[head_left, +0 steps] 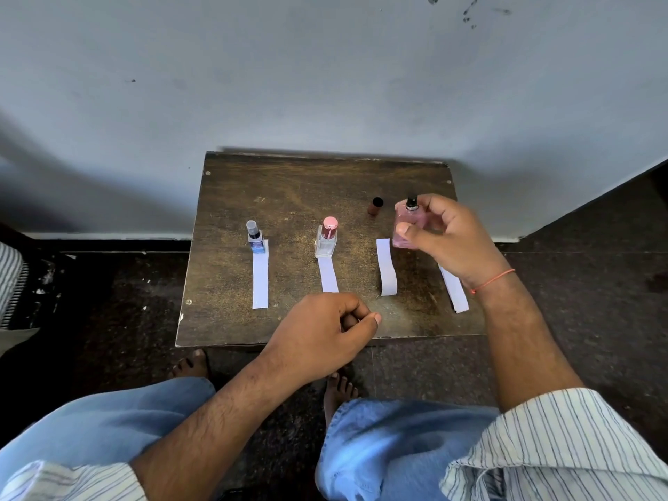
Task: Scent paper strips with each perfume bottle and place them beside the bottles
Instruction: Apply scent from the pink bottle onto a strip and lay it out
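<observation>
Overhead, then, line by line:

Surface: a small dark wooden table (289,189), worn and scuffed, with screw heads at its corners, its far edge against the wall.
Room: a pale grey wall (325,74) with a few dark smudges near the top right; a dark speckled floor (578,283) runs around the table.
Right hand: the right hand (448,240) grips the pink perfume bottle (406,229), thumb on its front face and fingers curled behind, holding it above the right part of the table with the black spray nozzle uncovered.
Left hand: the left hand (325,330) hovers over the near table edge, fingers curled in loosely, thumb tip meeting the forefinger; whether anything is pinched there I cannot tell.
Cap: a dark brown cap (376,206) stands on the table just left of the held bottle.
Other bottles: a blue bottle (256,238) stands at the left, a clear bottle with a pink-topped red cap (327,238) in the middle.
Strips: four white paper strips lie on the table, one (260,280) by the blue bottle, one (328,276) at the foot of the clear bottle, one slightly curled (386,267) left of the held bottle, one (454,291) partly under the right wrist.
Person: striped sleeves, blue trousers, bare feet on the floor; a red thread (495,280) on the right wrist.
</observation>
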`<state>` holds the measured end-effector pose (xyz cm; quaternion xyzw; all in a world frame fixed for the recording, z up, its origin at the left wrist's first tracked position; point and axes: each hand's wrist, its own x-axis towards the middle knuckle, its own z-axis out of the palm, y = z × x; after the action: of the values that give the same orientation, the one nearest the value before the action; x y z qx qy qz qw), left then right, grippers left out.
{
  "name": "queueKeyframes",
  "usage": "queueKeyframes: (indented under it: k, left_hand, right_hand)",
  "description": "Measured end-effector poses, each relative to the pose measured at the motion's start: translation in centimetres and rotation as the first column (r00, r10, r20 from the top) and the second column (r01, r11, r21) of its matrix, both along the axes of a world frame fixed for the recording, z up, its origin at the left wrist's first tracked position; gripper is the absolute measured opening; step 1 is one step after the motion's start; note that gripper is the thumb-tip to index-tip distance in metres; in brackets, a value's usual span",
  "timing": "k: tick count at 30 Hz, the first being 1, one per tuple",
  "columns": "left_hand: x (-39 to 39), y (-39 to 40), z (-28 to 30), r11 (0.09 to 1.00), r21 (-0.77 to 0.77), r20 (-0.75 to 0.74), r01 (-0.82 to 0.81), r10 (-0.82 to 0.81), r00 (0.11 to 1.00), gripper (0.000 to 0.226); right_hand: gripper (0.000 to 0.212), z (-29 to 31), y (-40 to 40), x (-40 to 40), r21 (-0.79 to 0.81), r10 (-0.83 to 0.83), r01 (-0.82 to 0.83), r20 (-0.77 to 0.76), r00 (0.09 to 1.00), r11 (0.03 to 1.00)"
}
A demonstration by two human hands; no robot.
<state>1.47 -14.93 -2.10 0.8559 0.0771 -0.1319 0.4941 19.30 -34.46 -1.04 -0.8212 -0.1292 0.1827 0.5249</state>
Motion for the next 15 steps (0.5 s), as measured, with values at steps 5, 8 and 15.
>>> queueKeyframes:
  k: [5, 8, 15]
  left_hand:
    - [0.0, 0.0, -0.1, 1.0, 0.001, 0.008, 0.0, 0.0, 1.0, 0.026]
    - [0.0, -0.1, 0.0, 1.0, 0.002, 0.017, 0.008, -0.008, 1.0, 0.025]
    - [0.0, 0.0, -0.2, 1.0, -0.004, 0.022, 0.015, -0.015, 1.0, 0.026]
  right_hand:
    - [0.033, 0.2, -0.3, -0.2, 0.032, 0.05, -0.053, 0.088, 0.995, 0.998]
    - [0.034, -0.4, 0.1, 0.0, 0.03, 0.084, -0.087, 0.086, 0.993, 0.996]
    - [0.036, -1.0, 0.6, 0.0, -0.126, 0.15, -0.138, 0.099, 0.984, 0.982]
